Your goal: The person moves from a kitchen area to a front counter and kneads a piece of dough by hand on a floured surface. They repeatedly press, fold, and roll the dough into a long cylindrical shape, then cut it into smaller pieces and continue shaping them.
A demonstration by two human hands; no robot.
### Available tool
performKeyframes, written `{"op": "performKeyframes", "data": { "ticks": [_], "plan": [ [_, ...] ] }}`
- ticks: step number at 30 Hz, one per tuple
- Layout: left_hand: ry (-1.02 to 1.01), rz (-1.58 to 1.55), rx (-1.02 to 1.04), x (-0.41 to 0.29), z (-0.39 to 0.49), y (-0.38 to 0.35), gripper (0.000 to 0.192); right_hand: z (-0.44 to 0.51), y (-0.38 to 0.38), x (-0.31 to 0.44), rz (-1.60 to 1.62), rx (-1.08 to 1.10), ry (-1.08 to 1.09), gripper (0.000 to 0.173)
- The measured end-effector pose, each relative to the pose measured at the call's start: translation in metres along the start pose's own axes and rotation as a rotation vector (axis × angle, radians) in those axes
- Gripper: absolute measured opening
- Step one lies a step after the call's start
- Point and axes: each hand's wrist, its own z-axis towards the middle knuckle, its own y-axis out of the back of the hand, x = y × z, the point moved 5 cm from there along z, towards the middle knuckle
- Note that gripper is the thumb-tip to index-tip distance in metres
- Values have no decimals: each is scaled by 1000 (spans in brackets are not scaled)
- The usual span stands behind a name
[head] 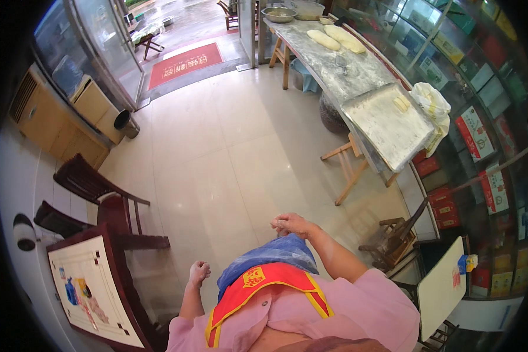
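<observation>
Dusted pale, my left hand (pixel 199 273) hangs at the left of my body with its fingers curled in, and nothing shows in it. My right hand (pixel 292 224) is bent in front of the blue apron (pixel 268 259), which is streaked with white powder; its palm side is hidden. Ahead on the right stands a long work table (pixel 321 53) covered in flour. Two long lumps of dough, a nearer one (pixel 323 40) and a larger one (pixel 344 38), lie at its far part. A floured metal tray (pixel 387 125) with small dough pieces (pixel 401 104) rests on the near end.
Dark wooden chairs (pixel 101 189) and a table (pixel 97 281) stand on the left. At the right are a small wooden chair (pixel 394 244), a pale tabletop (pixel 440 292) and a glass display cabinet (pixel 466 88). A bin (pixel 126 124) sits near the open doorway with its red mat (pixel 185 65).
</observation>
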Motion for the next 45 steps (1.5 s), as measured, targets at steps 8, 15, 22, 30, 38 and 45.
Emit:
{"op": "performKeyframes", "data": {
  "ticks": [8, 15, 22, 30, 38, 45],
  "plan": [
    [48, 46, -17, -141, 139, -69, 30, 158, 129, 194, -139, 115, 127, 49],
    [73, -32, -40, -272, 208, -157, 35, 255, 251, 325, -225, 135, 127, 52],
    [91, -227, -2, -416, 345, -196, 35, 352, 377, 388, -128, 60, 60, 44],
    [-213, -160, 29, -711, 533, -250, 48, 432, 551, 466, 86, -263, -23, 43],
    [-510, 21, 218, -1005, 634, -364, 59, 466, 729, 493, 350, -663, 69, 31],
    [-687, 47, 367, -1196, 686, -533, 57, 491, 949, 538, 21, -1146, 253, 42]
  ]
}}
